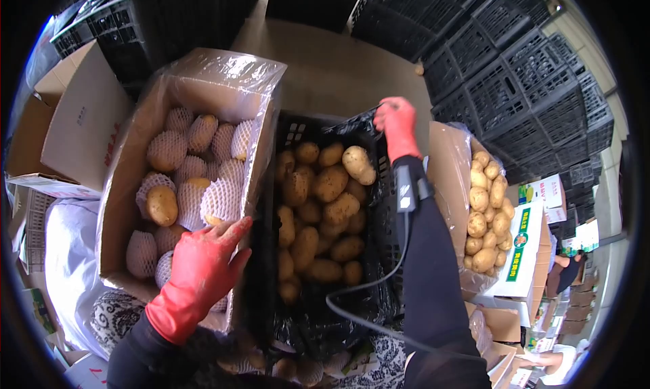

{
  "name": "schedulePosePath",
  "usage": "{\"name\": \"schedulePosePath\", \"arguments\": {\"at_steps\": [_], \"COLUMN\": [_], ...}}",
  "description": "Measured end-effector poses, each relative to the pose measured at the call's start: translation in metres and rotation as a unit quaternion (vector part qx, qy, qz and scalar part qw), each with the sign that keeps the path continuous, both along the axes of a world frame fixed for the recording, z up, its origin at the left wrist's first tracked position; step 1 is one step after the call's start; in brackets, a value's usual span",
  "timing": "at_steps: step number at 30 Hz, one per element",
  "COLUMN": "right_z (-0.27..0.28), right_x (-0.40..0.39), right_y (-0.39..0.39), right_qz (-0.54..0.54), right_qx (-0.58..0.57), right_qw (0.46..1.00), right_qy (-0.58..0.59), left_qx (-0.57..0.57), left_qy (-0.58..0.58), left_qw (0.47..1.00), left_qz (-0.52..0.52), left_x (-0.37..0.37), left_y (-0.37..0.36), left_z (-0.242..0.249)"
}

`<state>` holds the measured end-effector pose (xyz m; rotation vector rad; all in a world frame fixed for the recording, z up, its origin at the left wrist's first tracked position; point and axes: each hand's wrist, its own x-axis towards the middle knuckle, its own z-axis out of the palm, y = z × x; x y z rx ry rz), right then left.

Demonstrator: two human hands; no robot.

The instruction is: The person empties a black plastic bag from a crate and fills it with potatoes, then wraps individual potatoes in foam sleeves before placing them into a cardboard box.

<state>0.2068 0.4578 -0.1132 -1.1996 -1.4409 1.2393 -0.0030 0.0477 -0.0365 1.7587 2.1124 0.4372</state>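
Red gloves cover both hands. My left hand (203, 270) reaches over the near right edge of a cardboard box (183, 88), its fingers extended beside potatoes in white foam nets (218, 201). One potato (162, 205) there lies mostly out of its net. My right hand (397, 123) is closed on the edge of a black plastic liner (359, 122) at the far right corner of a black crate (295, 128). Loose potatoes (332, 184) fill the middle of this crate.
Right of the crate, another lined box holds bare potatoes (489, 213). Black crates (501, 84) are stacked behind it. An open carton (81, 128) stands at the left. A cable (359, 325) hangs from my right sleeve. Parts of other people show at the far right.
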Motion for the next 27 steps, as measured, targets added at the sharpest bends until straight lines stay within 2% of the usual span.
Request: {"name": "schedulePosePath", "arguments": {"at_steps": [2,4,5,7,9,10,11,12,13,14,15,17,18,19,21,22,23,25,26,27], "right_z": [0.006,-0.003,0.015,0.055,0.069,0.089,0.095,0.093,0.081,0.061,0.023,-0.049,-0.075,-0.1,-0.163,-0.166,-0.151,-0.121,-0.155,-0.15], "right_x": [-0.002,0.005,-0.003,-0.009,-0.001,0.0,0.004,0.009,0.015,0.026,0.046,0.089,0.105,0.117,0.163,0.158,0.14,0.101,0.114,0.109], "right_y": [0.017,-0.002,-0.032,-0.12,-0.188,-0.232,-0.27,-0.31,-0.346,-0.386,-0.428,-0.493,-0.51,-0.524,-0.523,-0.51,-0.497,-0.48,-0.471,-0.475], "right_qz": [-0.13,-0.157,-0.163,0.026,0.265,0.388,0.499,0.58,0.662,0.701,0.72,0.759,0.721,0.669,0.614,0.623,0.639,0.645,0.61,0.524], "right_qx": [0.011,0.121,0.169,0.091,0.001,-0.086,-0.084,-0.275,-0.337,-0.398,-0.399,-0.101,-0.02,0.061,0.129,0.107,0.062,0.009,0.001,-0.012], "right_qw": [0.984,0.98,0.968,0.991,0.963,0.917,0.858,0.764,0.664,0.58,0.549,0.553,0.537,0.512,0.639,0.621,0.572,0.523,0.656,0.741], "right_qy": [0.124,-0.005,-0.089,-0.098,-0.05,-0.034,-0.083,-0.057,-0.088,-0.114,-0.144,-0.329,-0.437,-0.535,-0.445,-0.464,-0.51,-0.558,-0.445,-0.421], "left_qx": [0.027,0.044,0.05,0.08,0.144,0.144,0.139,0.135,0.133,0.124,0.17,0.198,0.211,0.176,0.198,0.226,0.306,0.308,0.301,0.296], "left_qy": [0.001,0.037,0.042,0.01,0.011,0.01,0.005,0.0,-0.006,-0.015,-0.002,-0.011,-0.062,-0.096,-0.221,-0.243,-0.175,-0.18,-0.239,-0.304], "left_qw": [1.0,0.998,0.997,0.996,0.989,0.989,0.99,0.991,0.991,0.992,0.985,0.98,0.975,0.978,0.947,0.925,0.917,0.898,0.871,0.837], "left_qz": [0.009,0.008,0.03,0.042,0.03,0.028,0.026,0.024,0.02,0.024,0.016,0.023,0.036,0.055,0.124,0.184,0.186,0.258,0.305,0.347], "left_x": [-0.005,-0.015,-0.015,-0.019,-0.021,-0.02,-0.018,-0.017,-0.015,-0.014,-0.016,-0.02,-0.026,-0.032,-0.045,-0.045,-0.057,-0.079,-0.081,-0.079], "left_y": [0.001,0.001,0.0,-0.003,-0.009,-0.013,-0.018,-0.023,-0.027,-0.032,-0.039,-0.056,-0.067,-0.084,-0.128,-0.157,-0.186,-0.27,-0.31,-0.346], "left_z": [0.0,0.004,0.008,0.018,0.018,0.023,0.027,0.031,0.035,0.043,0.041,0.052,0.058,0.076,0.099,0.113,0.106,0.091,0.082,0.068]}}
